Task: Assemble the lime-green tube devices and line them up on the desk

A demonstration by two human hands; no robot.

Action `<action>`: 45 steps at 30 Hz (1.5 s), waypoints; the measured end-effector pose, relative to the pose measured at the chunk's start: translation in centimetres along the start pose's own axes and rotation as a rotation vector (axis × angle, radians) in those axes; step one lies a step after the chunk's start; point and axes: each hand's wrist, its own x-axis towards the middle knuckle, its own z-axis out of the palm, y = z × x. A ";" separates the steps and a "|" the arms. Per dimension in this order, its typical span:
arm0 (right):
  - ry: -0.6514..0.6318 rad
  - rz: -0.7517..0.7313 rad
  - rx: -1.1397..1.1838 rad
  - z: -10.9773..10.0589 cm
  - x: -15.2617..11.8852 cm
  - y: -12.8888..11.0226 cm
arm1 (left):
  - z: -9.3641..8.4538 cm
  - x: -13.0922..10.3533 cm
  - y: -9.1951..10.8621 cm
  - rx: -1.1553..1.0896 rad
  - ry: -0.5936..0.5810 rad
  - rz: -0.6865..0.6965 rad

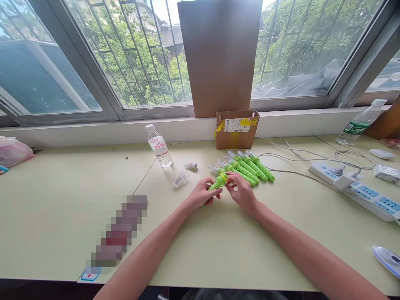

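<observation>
A green pen-like tube (218, 181) with a yellow band is held up over the table at the centre. My left hand (204, 192) is wrapped round its lower part. The fingers of my right hand (240, 189) pinch at its upper end, by the yellow band. Just behind my hands, several similar green tubes (246, 166) with clear caps lie side by side in a slanted row. To the left of them are a clear plastic cap-like piece (181, 178) and a small clear and grey cylinder (190, 166), both lying on the table.
A water bottle (158, 146) and a small cardboard box (236, 130) stand behind. On the right are a power strip (356, 191), cables, another bottle (361, 123) and a white oval device (387, 260). A blurred-out object (120, 233) lies at left on the table (46, 216).
</observation>
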 end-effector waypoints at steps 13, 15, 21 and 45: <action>0.034 -0.032 -0.001 -0.2 0.1 0.2 | 0.3 -0.3 0.7 0.044 0.006 0.012; 0.029 -0.019 -0.001 -0.1 0.1 0.3 | 0.4 -0.3 0.7 0.054 -0.015 0.024; 0.049 -0.008 0.005 0.0 0.2 0.1 | 0.4 -0.1 0.4 0.078 -0.027 0.037; 0.062 0.001 -0.018 -0.1 0.2 -0.3 | 0.0 0.0 0.3 -0.001 -0.011 0.035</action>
